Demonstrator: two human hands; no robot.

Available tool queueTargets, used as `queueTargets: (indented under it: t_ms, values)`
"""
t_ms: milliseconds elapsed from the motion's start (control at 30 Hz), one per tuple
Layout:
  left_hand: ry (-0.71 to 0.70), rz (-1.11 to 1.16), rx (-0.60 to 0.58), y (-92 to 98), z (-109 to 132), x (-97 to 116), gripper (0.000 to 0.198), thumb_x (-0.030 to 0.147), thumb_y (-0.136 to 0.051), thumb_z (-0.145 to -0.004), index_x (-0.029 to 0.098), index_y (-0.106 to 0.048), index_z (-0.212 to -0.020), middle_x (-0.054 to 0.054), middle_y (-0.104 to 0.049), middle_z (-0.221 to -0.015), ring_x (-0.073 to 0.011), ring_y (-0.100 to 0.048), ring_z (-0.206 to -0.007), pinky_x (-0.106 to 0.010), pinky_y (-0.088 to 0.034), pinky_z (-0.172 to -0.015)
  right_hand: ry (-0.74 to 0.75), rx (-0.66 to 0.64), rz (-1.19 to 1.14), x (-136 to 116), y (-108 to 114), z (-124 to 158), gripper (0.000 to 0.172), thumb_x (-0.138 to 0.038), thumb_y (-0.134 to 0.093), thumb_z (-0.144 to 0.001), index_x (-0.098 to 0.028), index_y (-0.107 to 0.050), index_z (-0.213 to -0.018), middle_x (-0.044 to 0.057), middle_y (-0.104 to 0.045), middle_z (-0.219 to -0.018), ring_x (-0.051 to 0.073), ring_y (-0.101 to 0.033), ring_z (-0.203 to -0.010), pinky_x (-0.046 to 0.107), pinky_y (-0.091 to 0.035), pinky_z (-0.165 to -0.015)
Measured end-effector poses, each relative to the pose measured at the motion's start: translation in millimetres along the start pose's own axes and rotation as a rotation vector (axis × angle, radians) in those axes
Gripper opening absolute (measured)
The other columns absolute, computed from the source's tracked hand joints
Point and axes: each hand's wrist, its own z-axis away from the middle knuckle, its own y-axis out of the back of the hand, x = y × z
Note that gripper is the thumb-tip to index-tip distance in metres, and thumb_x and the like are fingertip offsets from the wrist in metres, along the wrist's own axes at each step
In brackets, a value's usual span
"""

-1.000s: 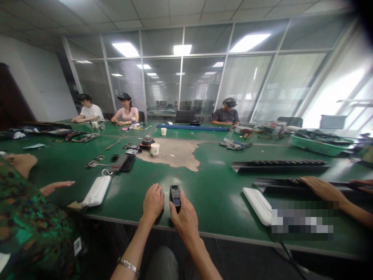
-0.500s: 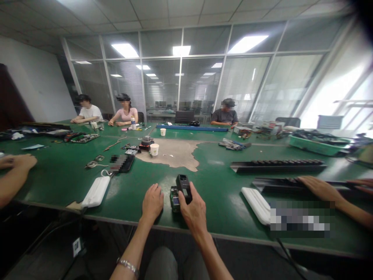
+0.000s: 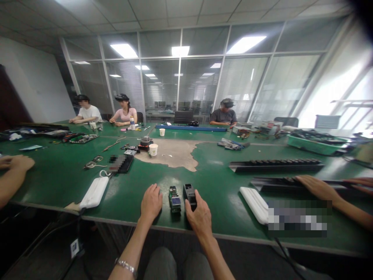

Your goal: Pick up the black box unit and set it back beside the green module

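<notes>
Gripping the black housing [image 3: 189,190] near the front edge of the bench [image 3: 215,175], the right hand [image 3: 198,216] is clamping it between the thumb on its left side and the fingers on its right; whether the housing is touching the bench or being held just above it, cannot tell. The circuit module [image 3: 175,200], bare green boards with a small blue screen facing up, is lying just left of the housing, apart from it, between the two hands. The left hand [image 3: 151,202] is resting back up on the bench, fingers bending forward and lying close together, apart from the module; its underside is not showing, so cannot tell how far it is closing. A silver bracelet [image 3: 126,266] is circling the left wrist. Farther left, a white block [image 3: 94,192] is lying aslant near the edge, with glasses [image 3: 93,163] lying beyond it. A paper cup [image 3: 153,150] is standing on the tan patch [image 3: 180,153] ahead of the hands. To the right, a second white block [image 3: 253,206] is lying near a black rail [image 3: 271,186], on which a co-worker's hand [image 3: 313,186] is resting; another rail [image 3: 276,166] is lying roughly parallel behind it
</notes>
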Motion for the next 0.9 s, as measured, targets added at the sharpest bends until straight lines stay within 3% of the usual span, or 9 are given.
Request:
queueTargets:
  t_ms: [300,733,900]
  values:
    - [0.004,0.010,-0.003,-4.6,-0.3,-2.1,0.041,0.030,-0.043,-0.095,0.012,-0.063,-0.126,-0.017,-0.058,-0.139,-0.0264,-0.049,-0.133,-0.045,-0.039,-0.113,0.109,0.108,-0.010,3.7,-1.3,4.0,0.079,-0.057,-0.053,-0.090,-0.005,-0.037,-0.148,0.024,-0.044,-0.147,0.034,-0.042,-0.136,0.050,-0.039,-0.108]
    - [-0.011,-0.019,0.013,-1.1,0.5,0.9,0.039,0.028,-0.043,-0.096,0.013,-0.064,-0.124,-0.014,-0.059,-0.138,-0.0254,-0.051,-0.132,-0.044,-0.040,-0.113,0.085,0.087,-0.082,7.2,3.8,5.6,0.078,-0.059,-0.053,-0.091,-0.009,-0.037,-0.148,0.020,-0.052,-0.142,0.031,-0.051,-0.127,0.047,-0.042,-0.106]
    - [-0.011,0.000,0.014,-2.3,0.6,-1.2,0.038,0.029,-0.043,-0.095,0.014,-0.064,-0.123,-0.014,-0.060,-0.137,-0.0253,-0.051,-0.132,-0.044,-0.040,-0.113,0.070,0.039,-0.054,7.7,4.9,6.4,0.068,-0.054,-0.047,-0.095,-0.007,-0.043,-0.144,0.020,-0.060,-0.131,0.030,-0.057,-0.117,0.047,-0.046,-0.099]
